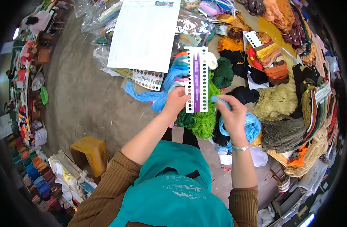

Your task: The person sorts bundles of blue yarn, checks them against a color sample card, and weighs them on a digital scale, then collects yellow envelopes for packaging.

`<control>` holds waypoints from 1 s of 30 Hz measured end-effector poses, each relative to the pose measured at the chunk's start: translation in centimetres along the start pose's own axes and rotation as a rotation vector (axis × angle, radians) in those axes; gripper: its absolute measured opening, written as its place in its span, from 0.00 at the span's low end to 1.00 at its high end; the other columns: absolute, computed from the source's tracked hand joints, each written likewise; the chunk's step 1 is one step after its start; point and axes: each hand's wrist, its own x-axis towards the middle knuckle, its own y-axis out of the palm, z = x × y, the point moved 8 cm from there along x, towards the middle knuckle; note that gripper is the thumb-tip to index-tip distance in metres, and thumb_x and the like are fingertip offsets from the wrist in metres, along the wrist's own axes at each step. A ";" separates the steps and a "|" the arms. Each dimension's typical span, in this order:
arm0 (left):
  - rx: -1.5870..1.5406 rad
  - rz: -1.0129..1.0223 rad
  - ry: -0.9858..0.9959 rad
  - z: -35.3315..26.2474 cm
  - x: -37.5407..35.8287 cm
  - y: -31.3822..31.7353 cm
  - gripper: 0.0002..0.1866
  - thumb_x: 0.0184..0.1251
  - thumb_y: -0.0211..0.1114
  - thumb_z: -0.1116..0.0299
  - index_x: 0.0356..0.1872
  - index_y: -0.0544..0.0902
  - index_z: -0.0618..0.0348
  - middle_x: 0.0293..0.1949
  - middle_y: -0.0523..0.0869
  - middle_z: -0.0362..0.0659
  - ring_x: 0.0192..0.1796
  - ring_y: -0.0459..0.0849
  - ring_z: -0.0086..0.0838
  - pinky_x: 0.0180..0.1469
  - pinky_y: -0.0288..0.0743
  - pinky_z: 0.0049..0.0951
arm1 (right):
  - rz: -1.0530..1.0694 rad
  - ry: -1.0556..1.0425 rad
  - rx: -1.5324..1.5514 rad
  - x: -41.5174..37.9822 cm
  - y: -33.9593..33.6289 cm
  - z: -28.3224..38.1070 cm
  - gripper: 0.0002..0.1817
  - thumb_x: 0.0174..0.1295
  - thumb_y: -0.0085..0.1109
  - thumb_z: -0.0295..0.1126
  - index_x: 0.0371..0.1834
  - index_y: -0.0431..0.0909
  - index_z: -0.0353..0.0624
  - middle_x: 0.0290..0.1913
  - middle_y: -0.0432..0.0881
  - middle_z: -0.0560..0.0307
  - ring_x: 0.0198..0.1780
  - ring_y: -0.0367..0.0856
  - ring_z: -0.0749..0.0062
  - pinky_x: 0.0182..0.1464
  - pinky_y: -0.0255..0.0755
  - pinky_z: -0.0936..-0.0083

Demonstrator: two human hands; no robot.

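Note:
My left hand [178, 99] is closed on the left edge of a white thread card [196, 81] with a purple middle strip and holes down both sides. Blue, teal, orange and pink threads [177, 72] hang from the card's left holes, and green threads [205, 117] lie by its lower right. Just right of the card, my right hand [232, 109] pinches a light blue strand [222, 102]. Under that hand is a light blue skein [251, 128]. A printed white sheet [144, 34] lies above the card, over plastic bags.
Many yarn skeins [279, 98] in beige, grey, orange and black are piled at the right. A yellow box [91, 153] stands on the floor at the lower left. Stacked threads and papers [67, 172] line the left side.

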 end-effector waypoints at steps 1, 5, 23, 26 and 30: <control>-0.141 0.042 -0.065 1.2 0.1 -0.4 0.10 0.67 0.59 0.75 0.48 0.79 0.61 0.43 0.85 0.38 0.41 0.84 0.21 0.44 0.78 0.23 | 0.067 0.016 -0.084 1.4 3.3 -1.2 0.08 0.60 0.65 0.25 0.42 0.84 0.36 0.32 0.85 0.56 0.32 0.81 0.80 0.36 0.74 0.81; -0.189 0.046 -0.049 2.1 0.6 -1.6 0.12 0.68 0.58 0.76 0.51 0.79 0.63 0.43 0.85 0.39 0.41 0.84 0.21 0.44 0.79 0.24 | 0.138 -0.092 -0.221 2.7 7.1 -4.3 0.09 0.58 0.67 0.28 0.41 0.85 0.38 0.33 0.85 0.50 0.32 0.83 0.69 0.37 0.76 0.76; -0.237 0.110 0.015 1.9 0.6 -2.0 0.11 0.69 0.56 0.77 0.50 0.80 0.64 0.40 0.85 0.38 0.38 0.84 0.19 0.42 0.78 0.21 | 0.173 -0.198 -0.365 2.5 9.6 -3.9 0.07 0.58 0.65 0.27 0.39 0.84 0.39 0.34 0.85 0.46 0.34 0.85 0.56 0.38 0.77 0.70; -0.047 0.023 0.150 1.4 0.7 -2.3 0.10 0.68 0.57 0.75 0.47 0.81 0.65 0.35 0.86 0.39 0.35 0.82 0.18 0.37 0.75 0.21 | 0.170 -0.321 -0.434 2.2 10.3 -3.3 0.08 0.58 0.65 0.25 0.40 0.84 0.39 0.32 0.84 0.49 0.31 0.84 0.61 0.35 0.76 0.73; 0.331 -0.065 0.226 0.0 -0.2 -2.9 0.11 0.67 0.58 0.73 0.46 0.81 0.67 0.30 0.85 0.42 0.32 0.82 0.21 0.34 0.74 0.25 | 0.216 -0.415 -0.628 1.9 11.4 -2.1 0.08 0.56 0.66 0.25 0.40 0.83 0.40 0.31 0.83 0.49 0.31 0.83 0.56 0.33 0.76 0.69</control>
